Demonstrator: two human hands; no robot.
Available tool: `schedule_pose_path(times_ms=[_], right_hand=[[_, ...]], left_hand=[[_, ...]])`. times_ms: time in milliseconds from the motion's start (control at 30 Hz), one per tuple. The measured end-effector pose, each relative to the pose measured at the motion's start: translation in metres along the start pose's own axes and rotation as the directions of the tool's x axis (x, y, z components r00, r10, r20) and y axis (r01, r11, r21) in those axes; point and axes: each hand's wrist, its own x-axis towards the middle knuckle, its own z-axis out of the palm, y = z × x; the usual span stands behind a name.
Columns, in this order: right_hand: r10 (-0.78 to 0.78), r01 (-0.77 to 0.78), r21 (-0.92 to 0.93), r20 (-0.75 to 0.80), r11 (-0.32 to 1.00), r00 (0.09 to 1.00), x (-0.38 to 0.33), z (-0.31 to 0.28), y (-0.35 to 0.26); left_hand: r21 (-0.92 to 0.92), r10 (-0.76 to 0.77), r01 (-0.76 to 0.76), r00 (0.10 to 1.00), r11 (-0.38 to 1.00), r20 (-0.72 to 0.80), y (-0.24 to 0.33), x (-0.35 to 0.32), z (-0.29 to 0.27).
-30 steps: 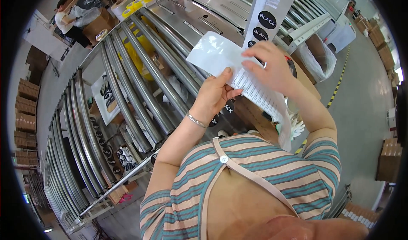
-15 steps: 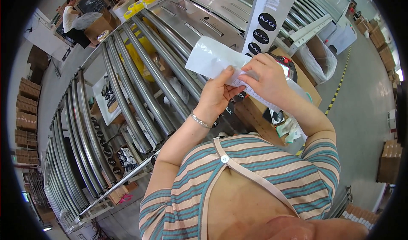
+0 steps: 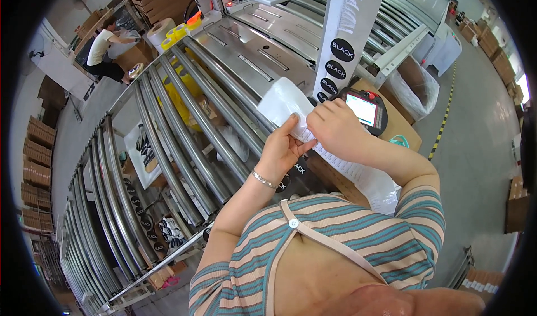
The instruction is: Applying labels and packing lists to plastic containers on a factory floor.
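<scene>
A white glossy sheet (image 3: pixel 284 100), perhaps a flat plastic bag, sticks out beyond my hands above the rollers. My left hand (image 3: pixel 281 150) pinches its near end, with the thumb on top. Closed over the same spot is my right hand (image 3: pixel 338 130), its fingertips bent down and partly hidden. A long white strip of small printed labels (image 3: pixel 348 168) runs from between my hands down to the right, below my right forearm. Whether my right fingers grip the strip, the sheet or both, I cannot tell.
Metal rollers (image 3: pixel 193 100) fill the left side. Ahead stands a grey post (image 3: pixel 358 14) with round black stickers (image 3: pixel 342 50). A handheld controller (image 3: pixel 363 110) with a lit screen lies on cardboard (image 3: pixel 405 137) at the right. Yellow tape rolls (image 3: pixel 178 32) stand at the far end. Another person (image 3: pixel 103 47) bends over a box.
The sheet has swung more upright and slightly right. My right hand has moved down and left toward my left fingers. More of the label strip and the controller shows.
</scene>
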Motion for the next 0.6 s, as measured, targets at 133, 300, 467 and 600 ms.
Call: schedule_pose_path(times_ms=[133, 300, 467, 600], right_hand=[[-0.191, 0.191, -0.113, 0.008, 0.975, 0.981, 0.012, -0.009, -0.007], [-0.301, 0.285, 0.120, 0.138, 0.951, 0.944, 0.037, -0.016, 0.009], [-0.019, -0.201, 0.558, 0.363, 0.805, 0.932, 0.081, -0.031, 0.046], [0.068, -0.453, 0.690, 0.508, 0.564, 0.859, 0.085, -0.017, 0.071]], left_hand=[[-0.063, -0.026, 0.031, 0.996, 0.998, 0.082, -0.001, 0.012, -0.012], [-0.061, 0.010, -0.009, 1.000, 0.998, 0.025, 0.003, 0.024, -0.012], [0.016, 0.080, -0.081, 0.996, 0.997, 0.040, 0.018, 0.010, 0.001], [0.031, 0.069, -0.069, 0.998, 0.997, 0.002, 0.020, 0.009, 0.001]])
